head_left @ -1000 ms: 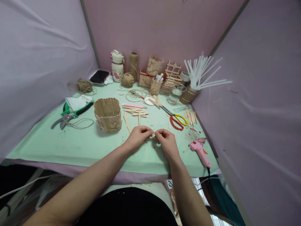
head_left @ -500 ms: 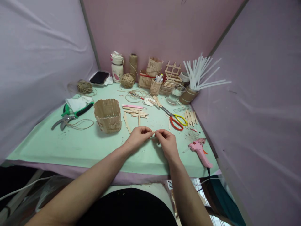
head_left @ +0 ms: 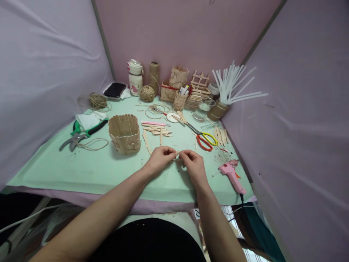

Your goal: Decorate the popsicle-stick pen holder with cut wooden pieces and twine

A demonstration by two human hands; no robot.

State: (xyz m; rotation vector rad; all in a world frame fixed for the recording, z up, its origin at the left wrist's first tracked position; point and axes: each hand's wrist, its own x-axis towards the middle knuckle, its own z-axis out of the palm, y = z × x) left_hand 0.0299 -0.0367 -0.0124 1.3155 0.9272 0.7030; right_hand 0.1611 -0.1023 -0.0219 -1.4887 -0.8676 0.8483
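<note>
My left hand [head_left: 161,159] and my right hand [head_left: 193,163] meet over the front middle of the green-covered table. Both are pinched on a tiny pale piece [head_left: 177,153] between the fingertips, mostly hidden and too small to name. Thin wooden sticks [head_left: 156,130] lie in a loose pile just beyond my left hand. A woven-looking wooden basket [head_left: 125,136] stands to the left of them. Scissors [head_left: 201,135] with red and yellow handles lie beyond my right hand. A pink glue gun [head_left: 233,177] rests at the right edge.
Green-handled pruners [head_left: 81,133] and a twine ball [head_left: 98,100] lie at the left. Along the back stand a bottle [head_left: 135,78], a twine spool [head_left: 154,74], small wooden containers [head_left: 178,77], a clear water cup [head_left: 202,109] and white glue sticks [head_left: 230,85] in a jar.
</note>
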